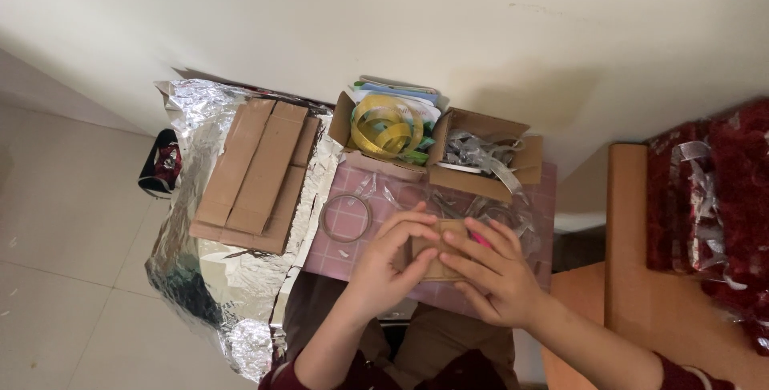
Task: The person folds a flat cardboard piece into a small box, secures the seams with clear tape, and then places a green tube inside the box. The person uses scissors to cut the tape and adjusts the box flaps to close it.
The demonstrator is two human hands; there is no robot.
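Observation:
A small brown cardboard piece [431, 255] sits between both hands over a pink checked board [352, 222]. My left hand [384, 266] grips its left side with the thumb on top. My right hand [497, 270] holds the right side, fingers spread across it. Something pink [479, 239] peeks out by the right fingers. A clear tape ring [345, 218] lies on the board just left of my left hand.
Flat cardboard strips [252, 170] lie on crinkled silver foil [204, 270] at left. Two open cardboard boxes stand behind the board: one with yellow ribbon [386, 127], one with clear strips [479, 154]. A wooden surface [633, 278] and red material [737, 198] are at right.

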